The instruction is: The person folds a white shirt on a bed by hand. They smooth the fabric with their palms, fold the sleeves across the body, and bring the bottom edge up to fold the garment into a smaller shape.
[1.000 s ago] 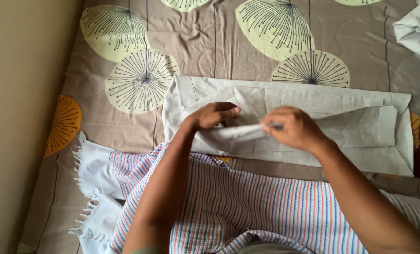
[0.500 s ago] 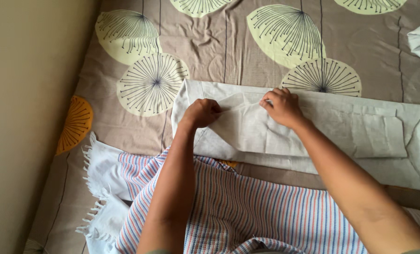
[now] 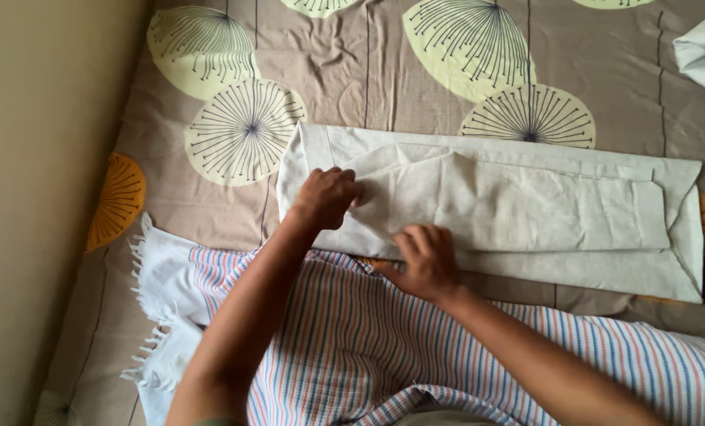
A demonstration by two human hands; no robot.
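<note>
Head view shows a striped towel (image 3: 415, 355) nearest, then the right hand (image 3: 425, 262) pressed flat, fingers together, on the near edge of the folded grey cloth (image 3: 526, 205), the left hand (image 3: 325, 197) curled pinching its left fold, on the patterned bed (image 3: 415, 87).

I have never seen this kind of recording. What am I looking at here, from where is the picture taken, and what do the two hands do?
There is no machine, only a person's two bare hands. A camera on the person's head looks down at them. On the patterned bed sheet lies a folded grey cloth. The left hand presses on its left part, and the right hand lies flat at its near edge. Neither hand lifts anything. A striped towel with white fringes lies nearer, under the arms.
</note>
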